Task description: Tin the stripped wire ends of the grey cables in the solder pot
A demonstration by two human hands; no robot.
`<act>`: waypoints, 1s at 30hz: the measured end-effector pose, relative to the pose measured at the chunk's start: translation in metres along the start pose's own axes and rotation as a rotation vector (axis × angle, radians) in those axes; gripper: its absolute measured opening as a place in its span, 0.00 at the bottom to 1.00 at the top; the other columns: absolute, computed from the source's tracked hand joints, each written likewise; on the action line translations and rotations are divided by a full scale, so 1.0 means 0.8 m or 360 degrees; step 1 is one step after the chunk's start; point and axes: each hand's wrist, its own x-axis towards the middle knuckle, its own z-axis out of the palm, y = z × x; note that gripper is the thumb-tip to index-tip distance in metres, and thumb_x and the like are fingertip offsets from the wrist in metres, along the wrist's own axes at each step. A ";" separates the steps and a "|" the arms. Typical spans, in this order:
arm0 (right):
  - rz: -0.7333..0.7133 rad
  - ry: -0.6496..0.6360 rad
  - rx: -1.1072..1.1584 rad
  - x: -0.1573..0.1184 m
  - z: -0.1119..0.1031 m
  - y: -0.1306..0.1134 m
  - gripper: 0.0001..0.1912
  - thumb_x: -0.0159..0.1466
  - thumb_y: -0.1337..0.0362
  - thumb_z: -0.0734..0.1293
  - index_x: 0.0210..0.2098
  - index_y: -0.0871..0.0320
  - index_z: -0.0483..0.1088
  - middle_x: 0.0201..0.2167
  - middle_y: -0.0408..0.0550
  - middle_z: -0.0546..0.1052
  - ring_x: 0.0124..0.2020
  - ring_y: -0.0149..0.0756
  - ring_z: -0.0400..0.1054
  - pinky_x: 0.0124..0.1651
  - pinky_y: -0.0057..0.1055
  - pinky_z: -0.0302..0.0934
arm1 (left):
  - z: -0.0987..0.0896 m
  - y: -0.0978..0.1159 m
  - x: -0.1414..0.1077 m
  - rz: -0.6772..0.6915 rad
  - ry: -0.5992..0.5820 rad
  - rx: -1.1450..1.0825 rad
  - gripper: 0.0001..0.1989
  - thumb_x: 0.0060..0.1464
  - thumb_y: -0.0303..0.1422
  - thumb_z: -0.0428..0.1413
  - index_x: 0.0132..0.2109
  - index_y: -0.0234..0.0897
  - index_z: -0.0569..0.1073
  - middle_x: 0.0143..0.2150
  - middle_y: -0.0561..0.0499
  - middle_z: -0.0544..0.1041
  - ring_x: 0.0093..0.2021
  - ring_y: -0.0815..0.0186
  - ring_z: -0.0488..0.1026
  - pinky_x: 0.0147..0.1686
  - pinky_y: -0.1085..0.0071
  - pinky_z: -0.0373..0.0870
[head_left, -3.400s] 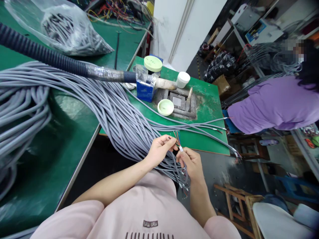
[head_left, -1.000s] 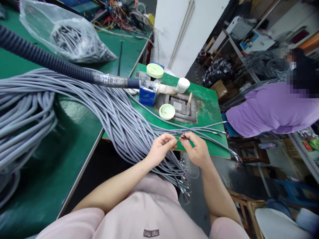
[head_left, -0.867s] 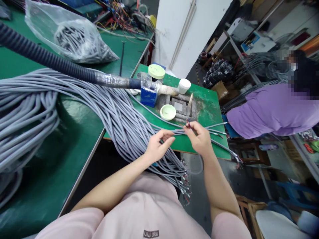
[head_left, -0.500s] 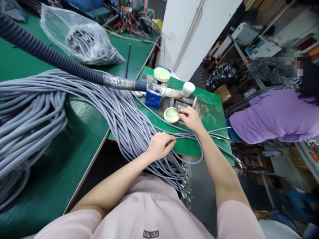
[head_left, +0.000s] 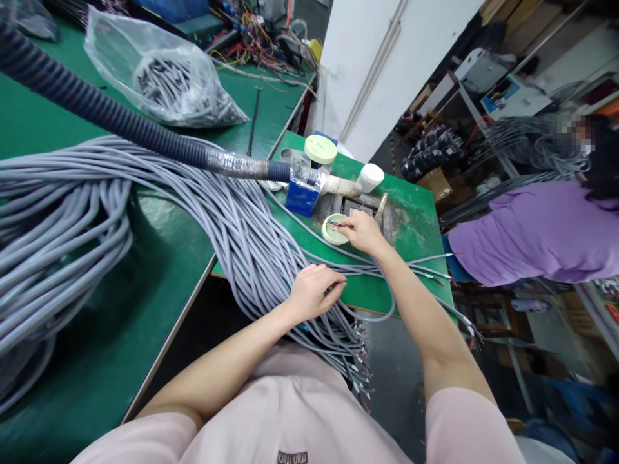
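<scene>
"Just above the middle of the frame, in the head view, what's the right hand [head_left: 363, 232] doing?"

"Its thumb and fingers are closed in a pinch around a few coloured wires [head_left: 333, 224], whose tips reach over the hollow of a pale green dish [head_left: 335, 238]. I can't tell whether they touch what's inside."

"And the left hand [head_left: 313, 291]?"

"Lower, near the centre, by the cable bundle [head_left: 251, 225]. The fingers are loosely curled, with a gap to the thumb, and nothing shows in its grasp. Whether it touches the bundle, I can't tell."

"How would the wires handle?"

"Light and soft, I'd judge, quick to splay or bend. The grey cable [head_left: 393, 301] looping below the right wrist seems springier, and its sheath looks smooth, maybe a bit slippery."

"Best place to hold?"

"Probably on the sheath just behind the wires, lightly, so the strands aren't kinked."

"What's around the dish?"

"A blue box [head_left: 302, 198] to its upper left, and a white tub [head_left: 371, 177] to its upper right."
</scene>
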 end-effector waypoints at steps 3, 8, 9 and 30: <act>0.0005 0.0008 -0.0041 0.002 0.003 0.000 0.13 0.63 0.61 0.63 0.35 0.59 0.79 0.28 0.49 0.67 0.32 0.38 0.59 0.35 0.32 0.48 | -0.001 0.000 0.000 0.0005 -0.0002 0.0010 0.06 0.60 0.32 0.51 0.37 0.37 0.73 0.28 0.53 0.76 0.28 0.70 0.70 0.31 0.70 0.59; 0.0007 0.0082 0.0104 -0.001 -0.003 0.004 0.11 0.61 0.64 0.64 0.31 0.60 0.78 0.26 0.47 0.66 0.31 0.36 0.60 0.34 0.31 0.50 | -0.001 -0.001 0.001 -0.0006 0.0000 0.0006 0.06 0.60 0.31 0.51 0.38 0.37 0.73 0.29 0.53 0.77 0.28 0.70 0.70 0.31 0.70 0.59; 0.0024 0.0125 0.0170 -0.004 -0.007 0.008 0.10 0.60 0.64 0.64 0.29 0.60 0.77 0.26 0.46 0.66 0.31 0.35 0.60 0.34 0.31 0.50 | -0.001 -0.001 0.001 -0.0003 0.0002 -0.0001 0.06 0.60 0.31 0.52 0.38 0.37 0.73 0.29 0.53 0.77 0.28 0.70 0.69 0.31 0.70 0.59; 0.0589 0.0374 0.0169 0.013 0.021 0.107 0.10 0.53 0.63 0.64 0.26 0.60 0.77 0.25 0.48 0.71 0.30 0.37 0.62 0.33 0.31 0.52 | -0.001 -0.001 0.001 0.0011 0.0057 -0.0053 0.05 0.59 0.30 0.53 0.37 0.37 0.73 0.27 0.54 0.76 0.27 0.70 0.69 0.30 0.70 0.60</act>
